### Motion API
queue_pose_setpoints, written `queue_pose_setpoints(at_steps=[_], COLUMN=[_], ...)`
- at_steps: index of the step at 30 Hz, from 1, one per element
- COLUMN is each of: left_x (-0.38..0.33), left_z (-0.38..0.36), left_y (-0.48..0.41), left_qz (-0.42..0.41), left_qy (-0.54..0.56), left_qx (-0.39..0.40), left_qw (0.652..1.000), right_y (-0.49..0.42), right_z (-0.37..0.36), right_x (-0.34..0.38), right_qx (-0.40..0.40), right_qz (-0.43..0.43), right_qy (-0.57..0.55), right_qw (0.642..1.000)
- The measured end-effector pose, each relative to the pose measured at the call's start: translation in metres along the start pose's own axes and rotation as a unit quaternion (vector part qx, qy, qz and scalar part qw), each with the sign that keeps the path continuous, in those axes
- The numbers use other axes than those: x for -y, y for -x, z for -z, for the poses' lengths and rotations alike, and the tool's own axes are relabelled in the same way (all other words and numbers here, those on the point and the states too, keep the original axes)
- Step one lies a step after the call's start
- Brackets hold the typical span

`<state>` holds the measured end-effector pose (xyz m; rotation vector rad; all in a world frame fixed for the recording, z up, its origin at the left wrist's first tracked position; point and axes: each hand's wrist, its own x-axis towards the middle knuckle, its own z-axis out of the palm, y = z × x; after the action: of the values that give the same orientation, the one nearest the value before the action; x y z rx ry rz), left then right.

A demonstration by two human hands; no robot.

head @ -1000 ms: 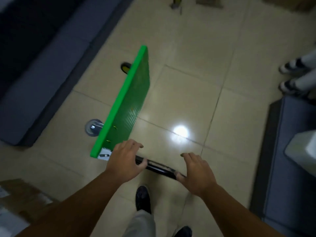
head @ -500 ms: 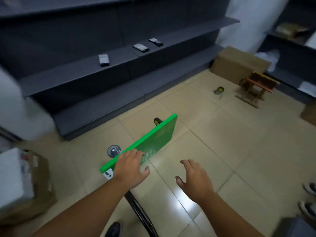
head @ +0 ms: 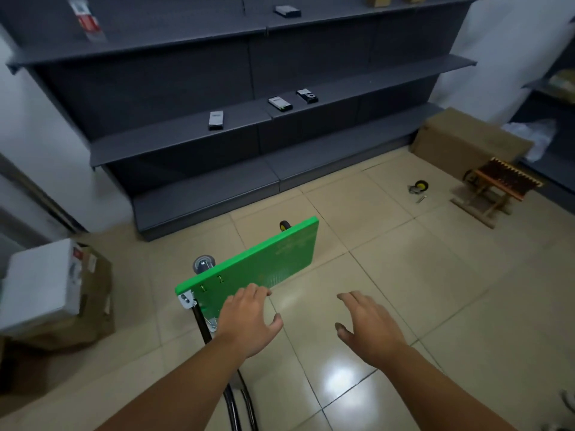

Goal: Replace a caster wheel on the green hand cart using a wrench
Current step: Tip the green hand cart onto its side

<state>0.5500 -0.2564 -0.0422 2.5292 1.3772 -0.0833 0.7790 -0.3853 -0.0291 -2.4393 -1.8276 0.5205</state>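
The green hand cart [head: 273, 259] stands on its side on the tiled floor, deck facing me, its black handle [head: 236, 399] lying on the floor towards me. A grey caster [head: 203, 264] and a yellow-hubbed caster [head: 284, 226] show behind its top edge. My left hand [head: 249, 318] hovers with spread fingers over the deck's near end; whether it touches is unclear. My right hand [head: 367, 325] hangs open above the floor to the cart's right, holding nothing. A loose yellow caster wheel [head: 418, 186] lies on the floor far right, a small metal tool or bolt [head: 421, 199] beside it.
Dark grey shelving [head: 249, 126] runs along the back wall with a few small boxes on it. A cardboard box [head: 469, 141] and a wooden folding stool [head: 497, 188] stand at the far right. A white box on cartons [head: 49, 293] sits at the left.
Both hands let go of the black handle, which now lies on the floor. My view lifted from the floor to the shelving, and my hands spread open.
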Motion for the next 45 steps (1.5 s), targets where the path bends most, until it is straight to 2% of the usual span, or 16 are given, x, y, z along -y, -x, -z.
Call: queue_pose_setpoints(at_steps=[10,21,29,34,38,43,45], left_x=[0.007,0.077,0.121,0.101,0.06,-0.013,-0.035], left_z=[-0.02,0.01,0.012,-0.032,-0.071,-0.126,-0.144], left_y=[-0.05,-0.209,-0.277,-0.32,-0.362,-0.424,-0.452], left_qz=[0.063,0.162,0.297,0.43,0.545,0.661,0.676], left_qy=[0.034,0.091,0.102,0.154,0.223,0.28,0.293], left_qx=[0.014,-0.031,-0.048,-0.052,-0.068,-0.025,-0.021], left_qw=[0.997,0.982,0.948,0.888,0.805,0.696,0.676], right_y=[-0.09,-0.344,-0.497,-0.598,-0.669,-0.731,-0.747], right_z=[0.017,0.068,0.078,0.048,0.01,-0.041,-0.061], right_x=[-0.004,0.017,0.041,0.027,0.006,-0.039,-0.059], right_qx=[0.047,0.098,0.155,0.216,0.27,0.353,0.38], right_qz=[0.098,0.208,0.31,0.372,0.435,0.468,0.462], right_qy=[0.032,0.154,0.192,0.212,0.238,0.244,0.241], right_qw=[0.994,0.961,0.918,0.877,0.825,0.773,0.764])
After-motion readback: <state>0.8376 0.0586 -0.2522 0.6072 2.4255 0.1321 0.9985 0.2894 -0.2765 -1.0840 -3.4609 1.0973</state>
